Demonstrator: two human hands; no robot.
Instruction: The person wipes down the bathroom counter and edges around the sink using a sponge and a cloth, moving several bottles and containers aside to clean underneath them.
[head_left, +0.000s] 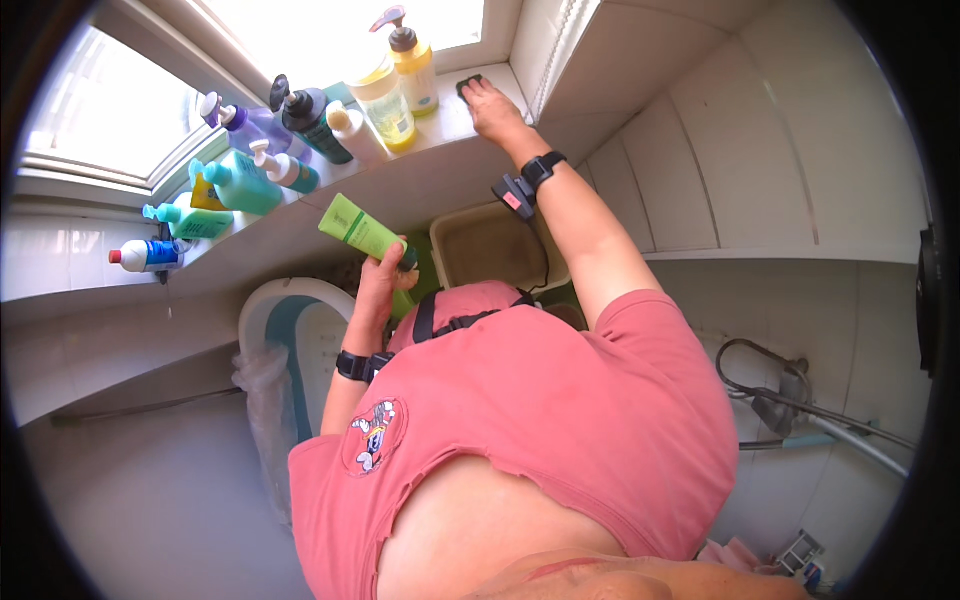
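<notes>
My left hand (384, 279) grips a green squeeze tube (363, 231) by its dark cap end, with the flat end pointing up and left. It is held in front of the windowsill's lower edge. At the right end of the white windowsill (457, 124), my right hand (491, 109) presses a dark green scouring pad (469, 88) flat on the surface. Just left of that hand stand a yellow pump bottle (415, 75) and a clear bottle with a yellow base (384, 105). A small pale bottle (357, 137) with a beige cap stands beside them.
Farther left along the sill are a dark pump bottle (313, 124), a purple pump bottle (259, 133), a turquoise bottle (244, 184) and a white bottle with a red cap (146, 256). Below are a beige basin (491, 244) and a white-and-blue tub (259, 322). A tiled wall (720, 150) bounds the right.
</notes>
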